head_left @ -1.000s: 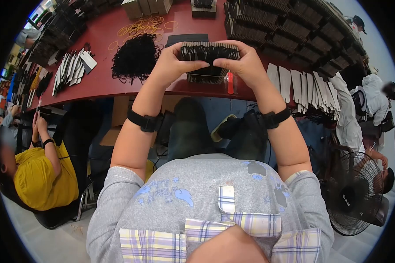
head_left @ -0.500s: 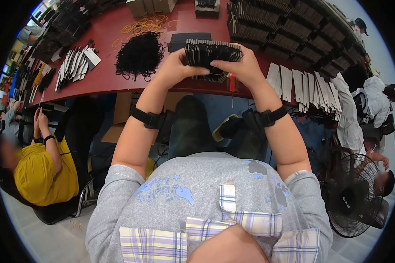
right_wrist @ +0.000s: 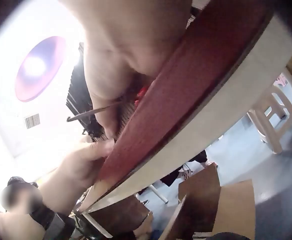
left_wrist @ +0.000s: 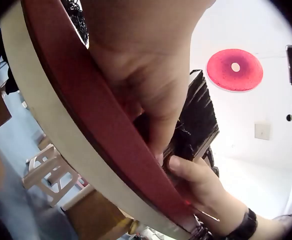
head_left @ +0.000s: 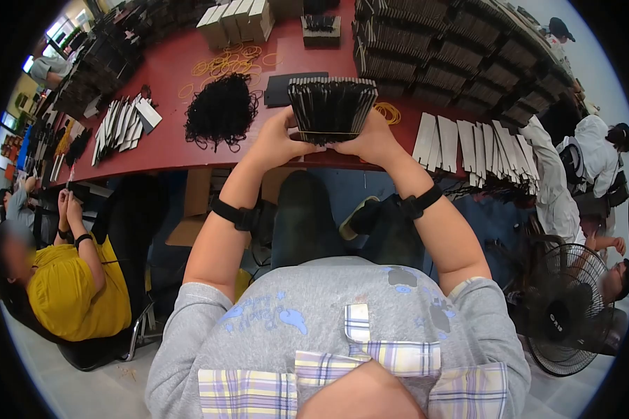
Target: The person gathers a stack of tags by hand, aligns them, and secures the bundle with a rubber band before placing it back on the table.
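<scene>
A thick bundle of thin dark cards with black strings (head_left: 332, 108) stands upright at the table's front edge, its upper end fanned wider than its lower end. A yellow rubber band (head_left: 328, 133) runs across its lower part. My left hand (head_left: 283, 142) grips the left side low down, and my right hand (head_left: 370, 142) grips the right side. Both thumbs meet near the bottom front, while most other fingers are hidden behind the bundle. Beside the right hand, a red-handled tool (right_wrist: 141, 95) lies at the edge with its thin metal shaft sticking out.
Left of the hands lies a heap of black cords (head_left: 220, 112), with loose yellow rubber bands (head_left: 237, 63) behind it. A flat black piece (head_left: 278, 91) is behind the bundle. White strips (head_left: 475, 150) lie at right before tall card stacks (head_left: 461, 56). A fan (head_left: 566, 307) stands lower right.
The bundle has tipped up, so its long dark face and the rubber band now show. Both hands have shifted lower, toward its bottom end. The red handle is now hidden in the head view.
</scene>
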`<state>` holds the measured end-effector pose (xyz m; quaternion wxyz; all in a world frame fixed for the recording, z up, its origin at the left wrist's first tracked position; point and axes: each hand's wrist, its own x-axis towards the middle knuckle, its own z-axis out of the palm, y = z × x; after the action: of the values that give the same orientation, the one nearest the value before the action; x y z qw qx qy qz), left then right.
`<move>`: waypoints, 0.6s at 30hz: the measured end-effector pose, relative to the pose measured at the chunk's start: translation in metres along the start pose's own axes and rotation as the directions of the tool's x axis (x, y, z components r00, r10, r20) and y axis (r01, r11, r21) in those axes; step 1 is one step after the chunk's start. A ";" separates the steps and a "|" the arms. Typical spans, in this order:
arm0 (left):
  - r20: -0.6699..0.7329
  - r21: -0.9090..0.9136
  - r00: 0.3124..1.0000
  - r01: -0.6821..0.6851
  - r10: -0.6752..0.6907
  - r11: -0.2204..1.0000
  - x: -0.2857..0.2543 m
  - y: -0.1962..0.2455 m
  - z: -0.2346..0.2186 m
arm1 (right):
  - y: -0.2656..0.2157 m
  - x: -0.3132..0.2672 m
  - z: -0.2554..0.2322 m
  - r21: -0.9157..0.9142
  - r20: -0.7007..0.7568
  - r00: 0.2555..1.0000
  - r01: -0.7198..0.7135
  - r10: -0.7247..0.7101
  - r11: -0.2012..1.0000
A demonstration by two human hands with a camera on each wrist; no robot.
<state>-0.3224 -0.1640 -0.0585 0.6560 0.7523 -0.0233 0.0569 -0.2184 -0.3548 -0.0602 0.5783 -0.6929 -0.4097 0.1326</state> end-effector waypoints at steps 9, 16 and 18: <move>0.042 -0.064 0.995 -0.091 0.094 0.994 0.002 0.014 0.011 | -0.022 0.001 -0.006 0.167 -0.065 0.996 -0.041 0.052 0.985; 0.128 -0.250 0.992 0.034 -0.001 0.968 -0.006 0.020 -0.012 | -0.040 -0.005 -0.009 -0.035 -0.155 0.988 0.015 -0.020 0.999; 0.176 -0.367 0.976 -0.058 0.130 0.928 -0.009 0.017 -0.038 | -0.052 -0.007 -0.016 -0.348 -0.155 0.933 0.256 -0.324 0.902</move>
<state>-0.3357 -0.1289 -0.0376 0.7736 0.6192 -0.1341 0.0084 -0.2336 -0.3709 -0.0102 0.5105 -0.7188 -0.4618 -0.0975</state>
